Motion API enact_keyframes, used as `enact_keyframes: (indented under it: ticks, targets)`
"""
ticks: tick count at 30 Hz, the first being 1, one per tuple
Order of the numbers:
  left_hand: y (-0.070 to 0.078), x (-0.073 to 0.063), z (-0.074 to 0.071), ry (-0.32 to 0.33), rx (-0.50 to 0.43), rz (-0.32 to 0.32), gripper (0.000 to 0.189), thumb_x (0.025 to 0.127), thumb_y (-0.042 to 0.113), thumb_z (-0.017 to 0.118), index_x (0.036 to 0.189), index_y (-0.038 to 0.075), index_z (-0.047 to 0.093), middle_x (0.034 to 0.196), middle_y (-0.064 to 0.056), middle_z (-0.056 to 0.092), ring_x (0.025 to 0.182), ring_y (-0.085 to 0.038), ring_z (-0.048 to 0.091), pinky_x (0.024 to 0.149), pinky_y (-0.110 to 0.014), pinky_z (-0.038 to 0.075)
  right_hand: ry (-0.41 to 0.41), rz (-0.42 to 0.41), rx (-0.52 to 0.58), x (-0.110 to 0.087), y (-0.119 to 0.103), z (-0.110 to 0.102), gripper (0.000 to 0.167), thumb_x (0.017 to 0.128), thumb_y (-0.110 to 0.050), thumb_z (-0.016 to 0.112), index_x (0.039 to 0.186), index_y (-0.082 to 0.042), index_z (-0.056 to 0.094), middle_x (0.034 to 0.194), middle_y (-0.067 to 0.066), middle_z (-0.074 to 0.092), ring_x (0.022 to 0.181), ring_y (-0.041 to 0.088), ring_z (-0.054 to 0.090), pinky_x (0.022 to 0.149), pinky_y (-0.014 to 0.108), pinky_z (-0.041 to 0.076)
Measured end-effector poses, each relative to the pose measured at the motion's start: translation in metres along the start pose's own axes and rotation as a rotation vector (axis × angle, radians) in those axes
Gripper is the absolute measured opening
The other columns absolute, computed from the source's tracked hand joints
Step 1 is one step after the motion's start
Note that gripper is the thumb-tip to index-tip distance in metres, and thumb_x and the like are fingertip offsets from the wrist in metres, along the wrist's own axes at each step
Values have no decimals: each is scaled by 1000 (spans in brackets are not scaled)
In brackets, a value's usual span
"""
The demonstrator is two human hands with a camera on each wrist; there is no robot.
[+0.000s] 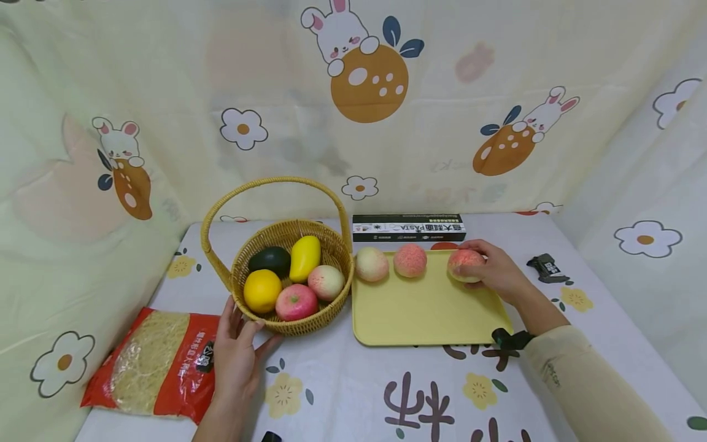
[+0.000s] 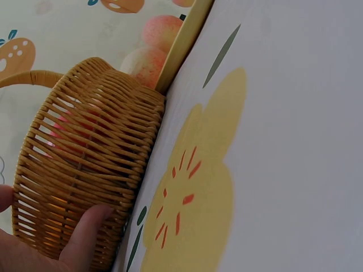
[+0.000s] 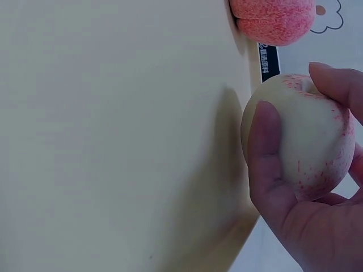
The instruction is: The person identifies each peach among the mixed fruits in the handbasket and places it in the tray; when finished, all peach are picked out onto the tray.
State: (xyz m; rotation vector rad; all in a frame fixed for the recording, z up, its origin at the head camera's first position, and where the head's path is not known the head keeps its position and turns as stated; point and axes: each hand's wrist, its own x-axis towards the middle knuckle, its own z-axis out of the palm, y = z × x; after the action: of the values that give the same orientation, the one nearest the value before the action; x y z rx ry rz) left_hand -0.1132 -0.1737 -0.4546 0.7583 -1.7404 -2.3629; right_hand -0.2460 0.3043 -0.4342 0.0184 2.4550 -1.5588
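Observation:
In the head view, my right hand (image 1: 494, 270) grips a peach (image 1: 463, 265) at the tray's far right corner. The right wrist view shows the thumb and fingers around this pale, red-speckled peach (image 3: 309, 139). Two more peaches, one pale (image 1: 372, 264) and one pinker (image 1: 410, 261), sit along the far side of the yellow tray (image 1: 431, 313). My left hand (image 1: 237, 350) touches the near left side of the wicker basket (image 1: 315, 322), its thumb (image 2: 85, 235) along the woven wall. Inside lie a mango (image 1: 305, 259), an orange fruit (image 1: 262, 291), a dark green fruit (image 1: 269, 262), a pink fruit (image 1: 296, 302) and a pale peach (image 1: 326, 283).
A red bag of pasta (image 1: 149, 362) lies left of my left hand. Behind the tray stands a black and white pasta box (image 1: 409, 228). A small dark packet (image 1: 547, 268) lies right of the tray. Patterned cloth (image 1: 276, 159) hangs around the table.

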Motion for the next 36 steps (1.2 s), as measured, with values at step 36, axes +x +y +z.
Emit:
enact_keyframes:
  ticks: [36]
  targets:
    - [-1, 0, -1, -5, -13, -4, 87, 101, 6, 58, 167, 47, 20, 176, 7, 21, 153, -26, 35, 97, -47, 62, -13, 27, -121, -18, 10, -13, 83, 96, -28, 78, 161, -4, 33, 163, 28, 34, 136, 47, 46, 90, 42, 66]
